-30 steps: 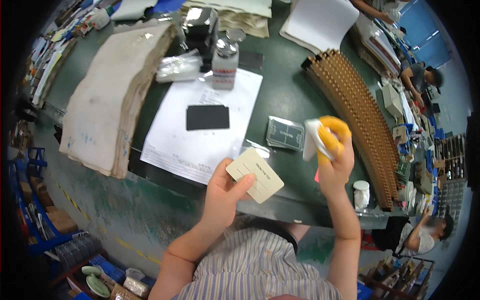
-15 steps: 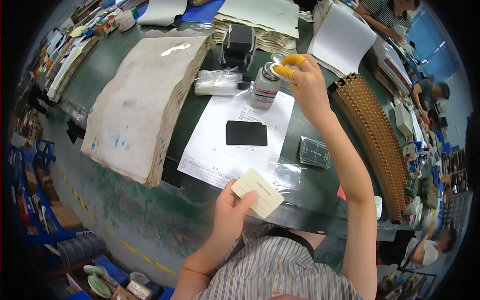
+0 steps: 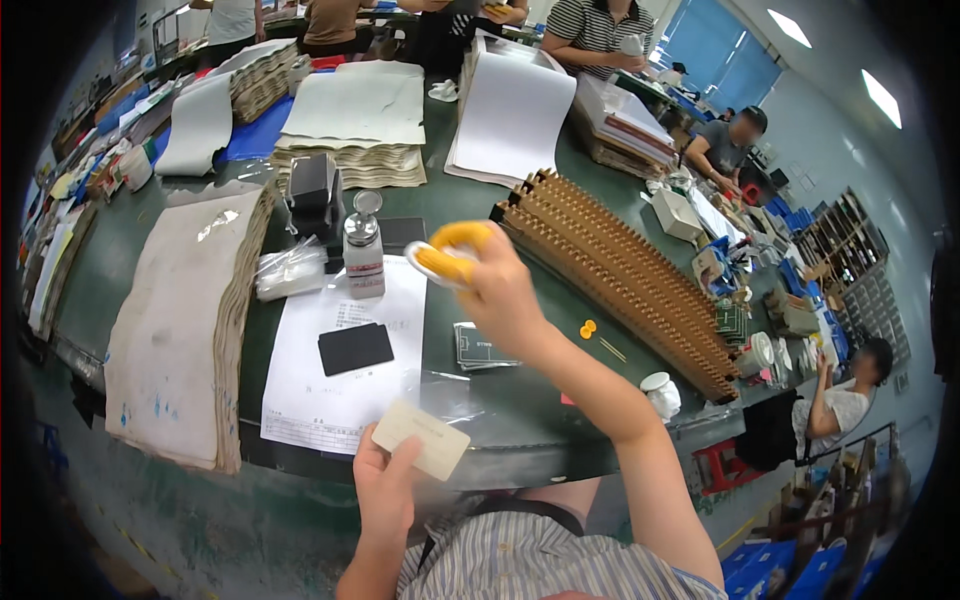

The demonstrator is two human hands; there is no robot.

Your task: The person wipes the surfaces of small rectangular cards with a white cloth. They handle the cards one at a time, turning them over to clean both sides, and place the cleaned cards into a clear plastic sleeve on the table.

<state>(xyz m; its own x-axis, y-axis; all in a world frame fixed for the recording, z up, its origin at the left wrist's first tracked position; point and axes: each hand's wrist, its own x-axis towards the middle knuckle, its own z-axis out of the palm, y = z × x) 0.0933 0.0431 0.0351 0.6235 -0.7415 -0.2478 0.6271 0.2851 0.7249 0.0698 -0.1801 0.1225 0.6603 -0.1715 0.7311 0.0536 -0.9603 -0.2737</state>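
My left hand (image 3: 383, 490) grips a cream-coloured card (image 3: 422, 440) with faint print, its thumb on top, over the table's near edge. My right hand (image 3: 500, 295) wears yellow finger cots and pinches a small white wad (image 3: 430, 264), blurred and perhaps cloth. It hovers right of a pump-top bottle (image 3: 364, 265), whose round metal lid is flipped up. Below the bottle, a black card-sized piece (image 3: 356, 349) lies on a printed sheet (image 3: 290, 395). A small stack of dark green cards (image 3: 482, 350) sits under my right forearm's left side.
A thick paper stack (image 3: 180, 330) lies at left. Clear plastic bags (image 3: 290, 268) and a black box-like holder (image 3: 314, 190) stand near the bottle. A long brown slotted rack (image 3: 620, 280) runs along the right, with yellow finger cots (image 3: 588, 328) beside it. Other people work farther off.
My right hand has come away from the bottle's top, the white wad in its fingers. The view has swung up and to the right. The left hand still holds the card.
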